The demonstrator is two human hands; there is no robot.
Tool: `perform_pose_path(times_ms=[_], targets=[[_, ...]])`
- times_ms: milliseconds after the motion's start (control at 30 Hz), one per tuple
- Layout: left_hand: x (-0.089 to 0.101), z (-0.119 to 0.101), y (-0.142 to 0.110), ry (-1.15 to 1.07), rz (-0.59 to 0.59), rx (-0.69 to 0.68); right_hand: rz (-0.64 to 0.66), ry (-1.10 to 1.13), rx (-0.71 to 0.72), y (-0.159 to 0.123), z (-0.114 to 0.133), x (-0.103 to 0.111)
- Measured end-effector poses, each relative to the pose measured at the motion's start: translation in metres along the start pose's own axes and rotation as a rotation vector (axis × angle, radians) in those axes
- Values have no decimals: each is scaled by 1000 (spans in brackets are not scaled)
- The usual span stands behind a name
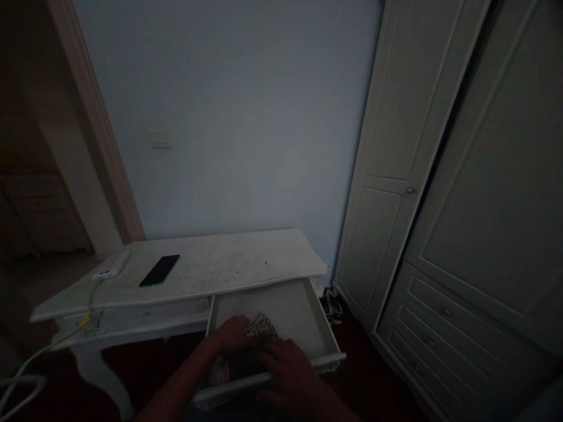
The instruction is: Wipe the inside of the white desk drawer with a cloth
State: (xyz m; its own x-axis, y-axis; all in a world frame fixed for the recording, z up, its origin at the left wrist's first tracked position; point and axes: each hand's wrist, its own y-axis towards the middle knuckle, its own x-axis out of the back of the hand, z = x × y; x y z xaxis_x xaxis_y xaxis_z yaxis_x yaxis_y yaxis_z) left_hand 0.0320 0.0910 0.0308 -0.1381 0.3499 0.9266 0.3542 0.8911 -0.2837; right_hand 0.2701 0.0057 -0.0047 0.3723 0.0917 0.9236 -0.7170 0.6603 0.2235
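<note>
A white drawer (pixel 299 305) is pulled out from the desk, and both hands reach into its near left part. Between them is a crumpled, patterned cloth (pixel 263 324), light with dark markings. My left hand (pixel 232 335) is closed on the cloth's left side, its fingertips partly hidden. On the right, my right hand (pixel 285 364) has bent fingers against the cloth's lower edge. Darker fabric (pixel 244 363) lies below the hands in deep shadow; its kind cannot be made out.
A phone (pixel 159 271) and a white power strip (pixel 112 265) with a cable lie on the white desk (pixel 220 252). Shoes (pixel 332 306) stand on the dark red floor right of the desk. A white wardrobe (pixel 391 146) with drawers borders the right side.
</note>
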Motion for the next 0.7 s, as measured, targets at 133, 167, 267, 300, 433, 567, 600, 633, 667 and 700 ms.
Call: perform_pose_path(times_ms=[133,167,267,300,433,567,600,633,667,700], targets=[[5,4,9,22,32,-38,33,61,21,15,13,-9],[6,5,11,16,35,-62,52,68,-1,19,16,-13],[7,10,13,-4,43,-113,90,96,-69,28,18,-18],[7,11,13,-5,41,-114,97,109,-84,30,17,-18],[4,16,14,6,25,-78,144,218,-72,42,14,-6],[6,18,18,4,95,-91,220,297,-118,49,11,3],[7,18,19,-1,120,-112,218,310,-117,50,10,4],[8,17,19,-8,140,-138,205,333,-98,49,9,5],[9,15,20,-15,153,-165,180,366,-66,49,8,6],[9,13,19,-22,161,-191,158,401,-37,48,7,6]])
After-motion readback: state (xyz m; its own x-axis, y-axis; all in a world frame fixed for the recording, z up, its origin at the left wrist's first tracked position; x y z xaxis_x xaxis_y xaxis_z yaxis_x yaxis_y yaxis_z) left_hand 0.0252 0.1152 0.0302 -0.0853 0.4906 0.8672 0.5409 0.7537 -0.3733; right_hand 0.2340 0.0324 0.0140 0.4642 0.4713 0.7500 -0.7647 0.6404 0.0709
